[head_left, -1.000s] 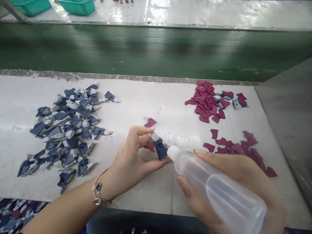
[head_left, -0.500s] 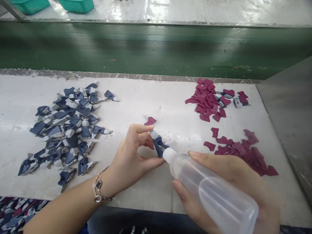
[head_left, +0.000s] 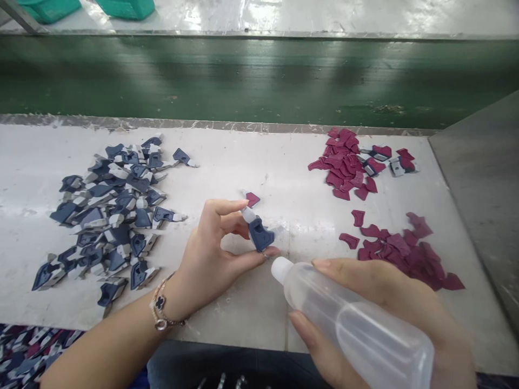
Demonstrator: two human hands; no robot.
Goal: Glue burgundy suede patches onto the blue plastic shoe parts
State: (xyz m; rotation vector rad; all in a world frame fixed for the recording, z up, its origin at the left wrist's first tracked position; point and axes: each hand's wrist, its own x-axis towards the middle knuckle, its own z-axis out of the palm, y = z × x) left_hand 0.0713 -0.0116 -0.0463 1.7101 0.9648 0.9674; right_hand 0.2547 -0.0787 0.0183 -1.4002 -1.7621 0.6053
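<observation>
from the head view, the navy piece (head_left: 256,234) looks light and fairly stiff, easiest held by its edges. the left hand (head_left: 206,256) pinches it between thumb and forefinger, wrist low over the white table (head_left: 239,319). the right hand (head_left: 385,302) wraps around a soft plastic squeeze bottle (head_left: 357,329), its white tip (head_left: 279,269) just beside the piece. a navy pile (head_left: 109,216) lies left, maroon scraps (head_left: 344,165) right.
</observation>
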